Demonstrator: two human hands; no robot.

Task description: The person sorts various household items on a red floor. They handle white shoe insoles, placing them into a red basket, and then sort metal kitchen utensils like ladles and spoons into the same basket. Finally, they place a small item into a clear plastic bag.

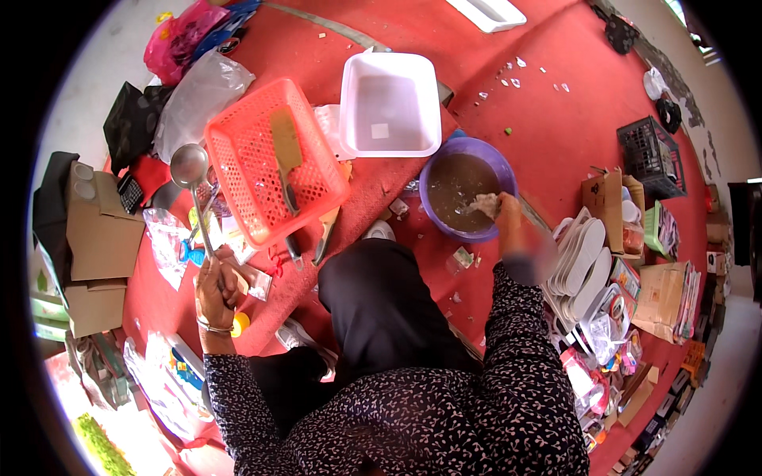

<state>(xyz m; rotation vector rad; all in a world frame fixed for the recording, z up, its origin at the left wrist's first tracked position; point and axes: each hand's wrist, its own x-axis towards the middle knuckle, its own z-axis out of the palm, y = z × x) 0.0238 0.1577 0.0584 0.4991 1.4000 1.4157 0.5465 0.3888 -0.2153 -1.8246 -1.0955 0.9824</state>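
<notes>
No legible wording, numbers or signs: nothing readable on the packets (578, 373) heaped at the right (too small and blurred), nor on the cardboard box (107, 244) at the left.

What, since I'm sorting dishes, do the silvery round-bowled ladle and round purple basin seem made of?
The silvery ladle looks like satiny metal, possibly stainless steel, given its grey shine. The purple basin seems smooth, glossy plastic, judging by its even colour and rounded rim.
</notes>
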